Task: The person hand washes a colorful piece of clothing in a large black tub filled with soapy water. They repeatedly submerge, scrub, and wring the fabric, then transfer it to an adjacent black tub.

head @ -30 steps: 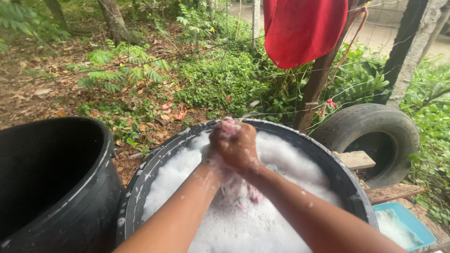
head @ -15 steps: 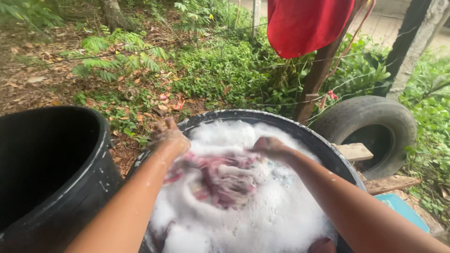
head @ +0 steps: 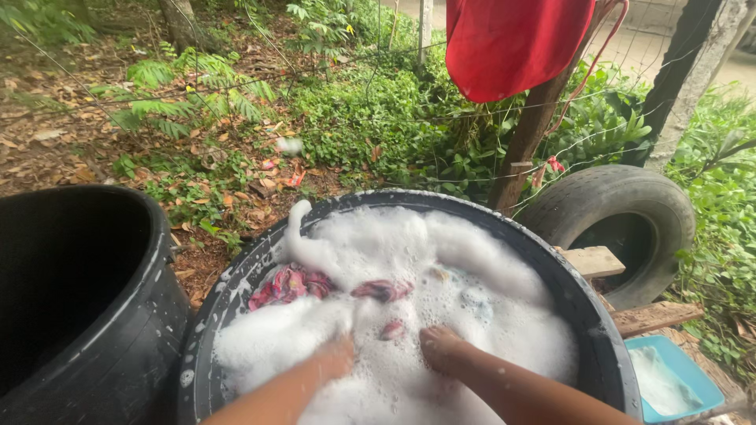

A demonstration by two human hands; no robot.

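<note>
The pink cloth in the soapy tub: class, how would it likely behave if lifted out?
The pink cloth lies crumpled and soaked, so it would probably hang floppy and feel heavy for its size. Foam covers it, so it is likely slippery. Both hands are sunk in the suds.

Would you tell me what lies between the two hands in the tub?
In the head view, only white foam lies between the left hand and right hand.
</note>
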